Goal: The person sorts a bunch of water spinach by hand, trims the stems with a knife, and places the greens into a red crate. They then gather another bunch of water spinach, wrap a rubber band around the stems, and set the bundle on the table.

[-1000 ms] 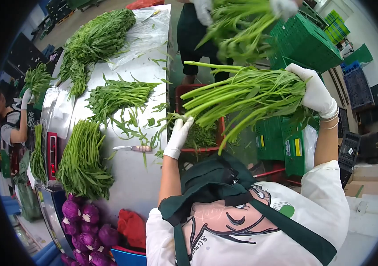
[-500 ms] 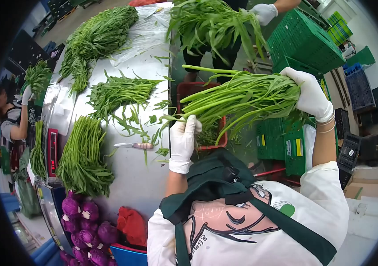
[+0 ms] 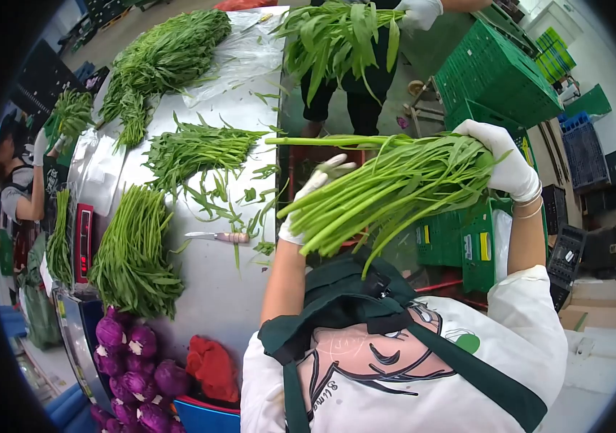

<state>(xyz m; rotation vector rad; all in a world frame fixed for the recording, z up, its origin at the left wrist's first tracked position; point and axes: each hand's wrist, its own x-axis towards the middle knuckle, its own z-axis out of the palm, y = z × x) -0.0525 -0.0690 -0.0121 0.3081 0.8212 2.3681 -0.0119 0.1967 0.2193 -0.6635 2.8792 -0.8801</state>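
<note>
My gloved right hand (image 3: 499,159) is closed around the leafy end of a bunch of water spinach (image 3: 394,184), held level with its cut stems pointing left. Behind those stem ends is my gloved left hand (image 3: 319,179), partly hidden, its visible fingers stretched out and not gripping. One stem sticks out farther left than the others along the top of the bunch. On the metal table (image 3: 210,289) to the left lie a knife (image 3: 219,237), loose leaf scraps and a smaller pile of water spinach (image 3: 199,153).
A larger heap of greens (image 3: 163,58) and a trimmed bunch (image 3: 137,249) lie on the table near a scale display (image 3: 85,242). Purple onions (image 3: 138,375) hang by a red cloth (image 3: 212,366). Green crates (image 3: 495,68) stand right. Co-workers hold greens ahead (image 3: 344,40) and far left (image 3: 73,112).
My left hand has let go of the stem tips, opened and moved behind the bunch. The stems now reach slightly farther left and lower. The co-worker's greens opposite have shifted.
</note>
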